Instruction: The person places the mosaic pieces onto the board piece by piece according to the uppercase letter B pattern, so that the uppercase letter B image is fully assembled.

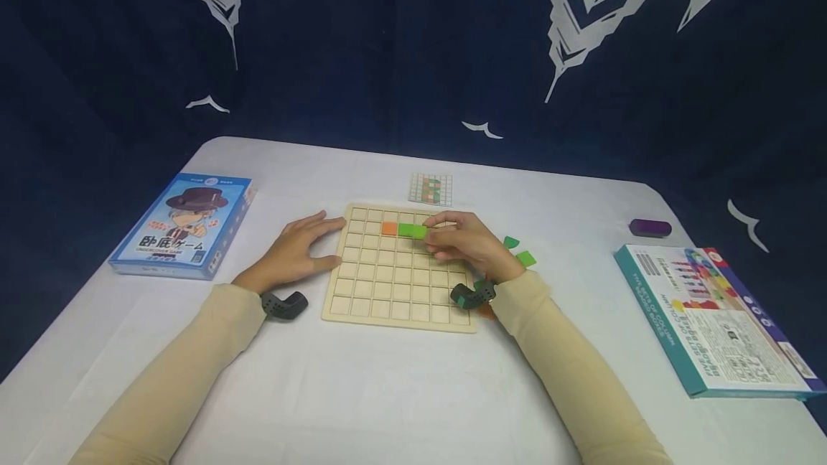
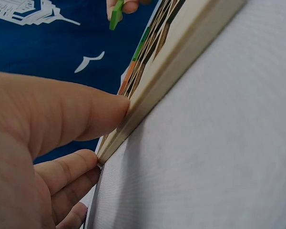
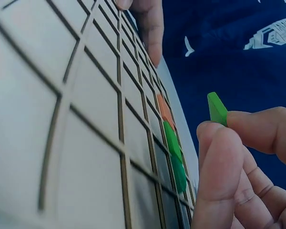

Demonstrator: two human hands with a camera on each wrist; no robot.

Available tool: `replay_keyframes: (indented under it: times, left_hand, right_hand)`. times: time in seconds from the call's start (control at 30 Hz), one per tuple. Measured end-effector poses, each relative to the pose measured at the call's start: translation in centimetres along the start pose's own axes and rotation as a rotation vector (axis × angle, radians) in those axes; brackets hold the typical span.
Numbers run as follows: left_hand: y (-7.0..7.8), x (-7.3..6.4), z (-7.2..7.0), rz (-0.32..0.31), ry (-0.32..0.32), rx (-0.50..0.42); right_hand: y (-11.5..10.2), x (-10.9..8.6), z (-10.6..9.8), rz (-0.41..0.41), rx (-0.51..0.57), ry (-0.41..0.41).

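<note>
A pale wooden grid board (image 1: 375,291) lies on the white table. My left hand (image 1: 293,251) touches its left edge with extended thumb and fingertips. Over the board's upper right part, my right hand (image 1: 470,241) pinches a light green tile (image 3: 216,109) between thumb and fingers, held clear of the surface. One row near the far edge holds an orange tile (image 1: 389,228), with a green tile (image 1: 405,229) beside it. The right wrist view also shows a darker green piece (image 3: 179,175) after these; in the head view it is hidden.
Behind the board lies a small pattern card (image 1: 431,189). Loose green pieces (image 1: 526,258) and an orange one lie by the right forearm, partly covered. A blue game box (image 1: 184,224) stands left; a teal-edged box (image 1: 717,321) and a purple object (image 1: 650,227) are right.
</note>
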State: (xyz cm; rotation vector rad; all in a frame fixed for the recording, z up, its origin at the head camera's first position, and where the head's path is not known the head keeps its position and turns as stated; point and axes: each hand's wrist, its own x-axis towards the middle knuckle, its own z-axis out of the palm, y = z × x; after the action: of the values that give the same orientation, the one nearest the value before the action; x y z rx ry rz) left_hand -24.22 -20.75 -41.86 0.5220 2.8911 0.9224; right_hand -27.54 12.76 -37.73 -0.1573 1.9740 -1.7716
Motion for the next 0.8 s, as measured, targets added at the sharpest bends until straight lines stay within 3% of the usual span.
replay_keyframes:
  times: [0.57,0.8]
  left_hand:
    - [0.1,0.2,-0.1,0.012,-0.005,0.004]
    - [-0.2,0.2,0.0,0.013,-0.003,0.002]
  right_hand:
    - [-0.7,1.6,2.9,-0.081,-0.264,-0.028]
    - [-1.1,1.9,3.7,-0.079,-0.354,-0.015]
